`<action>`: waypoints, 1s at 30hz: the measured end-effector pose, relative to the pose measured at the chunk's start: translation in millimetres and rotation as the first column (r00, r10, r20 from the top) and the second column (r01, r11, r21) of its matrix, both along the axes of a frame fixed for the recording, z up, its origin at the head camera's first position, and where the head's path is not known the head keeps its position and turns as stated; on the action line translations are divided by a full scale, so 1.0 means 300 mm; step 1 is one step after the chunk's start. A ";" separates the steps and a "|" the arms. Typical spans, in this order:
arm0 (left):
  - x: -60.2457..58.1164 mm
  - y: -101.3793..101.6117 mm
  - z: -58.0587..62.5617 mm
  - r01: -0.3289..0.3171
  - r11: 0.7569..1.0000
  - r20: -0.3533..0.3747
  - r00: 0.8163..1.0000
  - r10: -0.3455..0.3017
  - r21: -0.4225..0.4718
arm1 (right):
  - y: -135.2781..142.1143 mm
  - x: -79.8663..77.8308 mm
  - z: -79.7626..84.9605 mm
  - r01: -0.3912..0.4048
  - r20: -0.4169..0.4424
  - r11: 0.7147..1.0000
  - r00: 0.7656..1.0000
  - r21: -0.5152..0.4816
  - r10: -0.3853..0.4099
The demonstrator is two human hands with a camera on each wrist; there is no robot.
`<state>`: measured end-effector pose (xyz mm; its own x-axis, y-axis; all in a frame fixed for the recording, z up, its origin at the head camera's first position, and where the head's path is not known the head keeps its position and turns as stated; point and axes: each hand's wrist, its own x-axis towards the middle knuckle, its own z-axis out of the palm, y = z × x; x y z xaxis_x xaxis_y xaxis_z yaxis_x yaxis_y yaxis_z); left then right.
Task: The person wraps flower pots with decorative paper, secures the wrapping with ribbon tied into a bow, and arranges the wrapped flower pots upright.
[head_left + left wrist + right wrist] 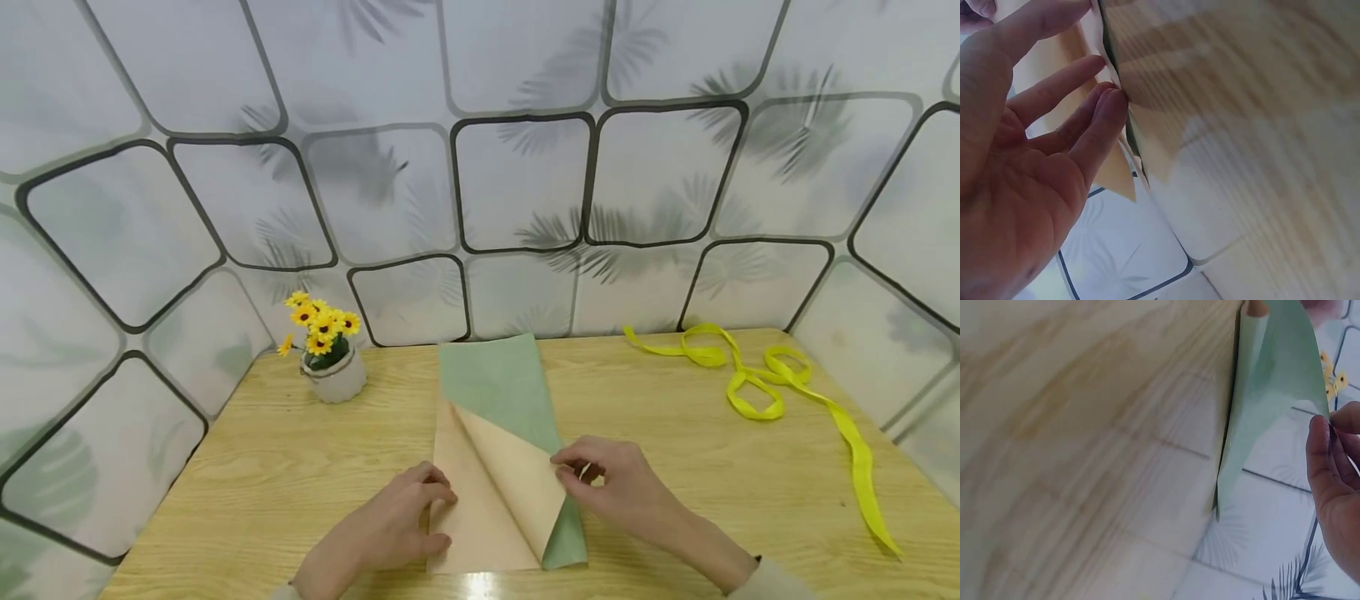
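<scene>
Pinching the paper (pixel 480 521), head view: right hand (pixel 626 487) grips its lifted flap (pixel 525 483); paper lies mid-table, near flowerpot (pixel 335 375) at left, ribbon (pixel 861 458) at right.
Left hand (pixel 401 517), head view: touches paper's left edge.
Left wrist view: left fingers (pixel 1100 119) spread, touching that edge.
Right wrist view: thumb and fingers (pixel 1321 447) pinch the green side.

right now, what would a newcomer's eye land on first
The bright yellow ribbon, looped on the right of the table, stands out most. In the middle, the right hand pinches green-and-peach paper; the left hand touches its left edge. Potted yellow flowers sit back left.
</scene>
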<state>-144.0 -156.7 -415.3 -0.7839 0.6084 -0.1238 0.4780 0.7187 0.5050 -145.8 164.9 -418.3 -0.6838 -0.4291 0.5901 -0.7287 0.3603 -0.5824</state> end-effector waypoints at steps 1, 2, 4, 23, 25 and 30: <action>0.001 0.003 0.002 -0.002 1.000 -0.008 1.000 0.002 -0.011 | 0.013 0.003 0.003 0.016 0.001 1.000 1.000 -0.001 -0.016; 0.003 0.005 0.004 -0.006 1.000 -0.013 1.000 0.005 -0.020 | 0.025 0.005 0.007 0.031 -0.001 1.000 1.000 -0.002 -0.031; 0.005 0.011 0.006 -0.017 0.999 -0.020 1.000 0.016 -0.030 | 0.048 0.010 0.012 0.063 -0.004 0.998 0.998 -0.001 -0.063; 0.010 0.017 0.002 -0.057 0.997 -0.027 0.998 0.055 -0.059 | 0.135 0.024 0.018 0.207 -0.006 0.978 0.978 0.040 -0.207; 0.009 0.015 0.001 -0.060 0.996 -0.026 0.998 0.059 -0.062 | 0.138 0.025 0.021 0.211 -0.015 0.977 0.977 0.035 -0.211; 0.012 0.008 0.001 -0.068 0.995 -0.013 0.998 0.067 -0.068 | 0.153 0.034 0.024 0.206 -0.031 0.978 0.978 0.022 -0.205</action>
